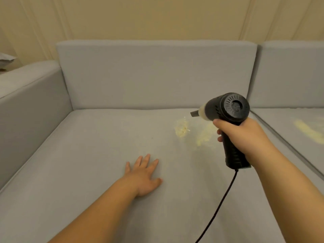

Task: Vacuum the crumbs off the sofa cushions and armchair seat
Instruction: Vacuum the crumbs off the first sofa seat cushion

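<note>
While the right hand (245,135) clenches the black vacuum (228,109) by its pistol handle, its fingers (219,132) wrapped round the front of the grip, the nozzle (194,114) points leftward and hangs just above the seat cushion (87,155), clear of the fabric. That hold likely keeps the mouth aimed at the crumbs (181,128), a pale yellow patch lying just below and a little left of the nozzle tip. A second smear (204,135) lies nearer the right hand, just left of the fingers on the grip and under the vacuum's body. The cord (222,199) trails from the handle's base toward the bottom edge.

The left hand (143,176) lies flat and released on the cushion, fingers spread, well apart from both patches; it seems placed to brace the person leaning in or to hold the fabric taut. More crumbs (306,128) streak the next cushion (289,120) on the right, though blur makes their extent uncertain. The armchair is out of view.
</note>
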